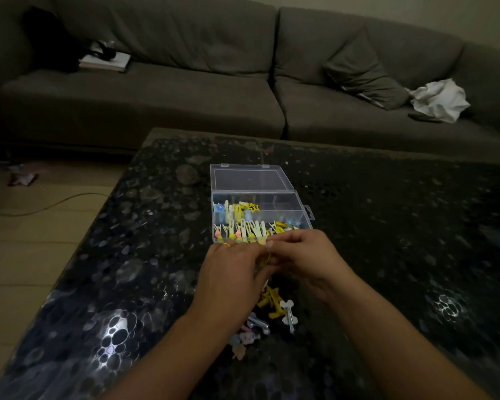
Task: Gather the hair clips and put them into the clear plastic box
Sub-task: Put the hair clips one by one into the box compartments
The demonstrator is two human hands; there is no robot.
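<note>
Beside the clear plastic box (260, 215), both hands (272, 261) seemingly pinch clips.

1 clear plastic box (272, 202), lid open, on 1 table (387, 226). Clips inside box (243, 223): many, packed too tight for exact count. Loose clips in pile (269, 313) near my wrists: exact count not possible, partly hidden; 1 white bone-shaped clip (287, 310) distinct. My 2 hands: left hand (231, 269), right hand (303, 258). 1 sofa (185, 96), 1 cushion (364, 73), 1 white cloth (439, 99).
</note>
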